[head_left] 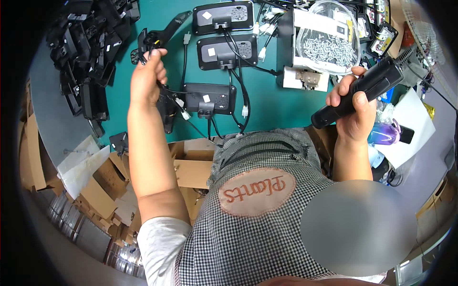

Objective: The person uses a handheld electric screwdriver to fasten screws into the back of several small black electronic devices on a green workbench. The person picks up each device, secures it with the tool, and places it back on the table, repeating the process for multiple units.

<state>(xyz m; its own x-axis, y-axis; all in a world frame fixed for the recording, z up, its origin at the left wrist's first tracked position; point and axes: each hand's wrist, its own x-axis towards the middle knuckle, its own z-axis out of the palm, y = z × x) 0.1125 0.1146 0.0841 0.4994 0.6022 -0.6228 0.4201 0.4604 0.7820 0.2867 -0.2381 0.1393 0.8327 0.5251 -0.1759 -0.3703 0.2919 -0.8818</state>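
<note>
My left hand is closed around the lower end of a black plastic bracket, whose long arm slants up to the right over the green table mat. Black cables with white plugs hang just below that hand. In my right hand is a black electric screwdriver, tilted, with a coiled cord at its upper right end. Between my hands lie black rectangular display panels: a near one, a middle one and a far one. Each has a clamp-like mount and wires.
Black plastic parts are heaped at the left. A clear round tub of screws stands at the back right beside a white-and-black box. A purple-blue bottle lies at the right. Cardboard boxes sit below the table edge.
</note>
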